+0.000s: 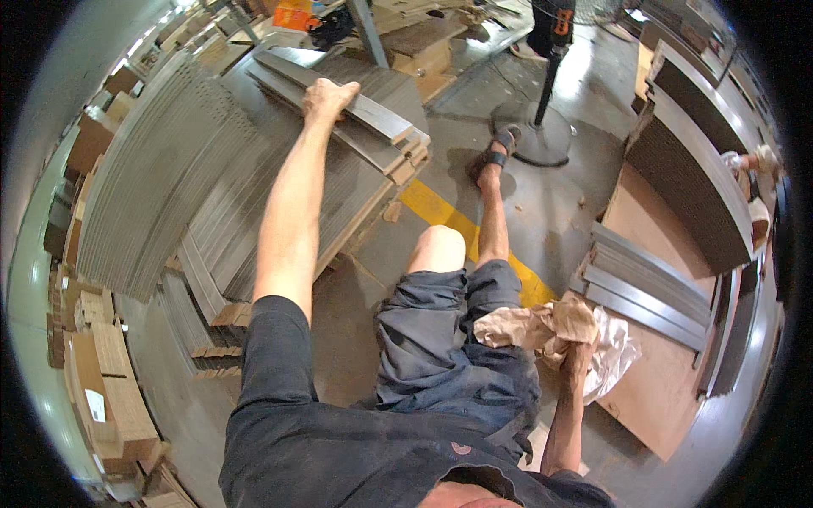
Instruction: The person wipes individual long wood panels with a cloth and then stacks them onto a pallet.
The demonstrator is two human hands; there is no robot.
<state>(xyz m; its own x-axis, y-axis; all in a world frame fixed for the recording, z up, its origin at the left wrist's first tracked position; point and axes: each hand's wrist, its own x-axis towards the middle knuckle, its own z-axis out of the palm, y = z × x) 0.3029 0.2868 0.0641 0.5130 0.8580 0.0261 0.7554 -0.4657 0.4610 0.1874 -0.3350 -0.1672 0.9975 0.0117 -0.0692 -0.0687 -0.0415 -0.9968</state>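
My left hand (pixel 327 100) reaches forward and is closed around the long edge of a narrow grey board (pixel 381 119). That board lies on other narrow boards with pale cut ends (pixel 401 171), on top of a stack of grey panels (pixel 273 159). At my right side, my right hand (pixel 579 355) clutches a crumpled tan cloth or paper (pixel 530 327). A crumpled white sheet (pixel 616 352) hangs beside the same hand. Most of the right fingers are hidden by the bundle.
A pedestal fan (pixel 540 133) stands on the floor ahead, beyond a yellow floor line (pixel 438 206). On the right, grey panels (pixel 689 171) and narrow strips (pixel 641 298) rest on brown board (pixel 660 406). Another person's hand (pixel 765 157) shows at far right. Boxes (pixel 108 381) line the left.
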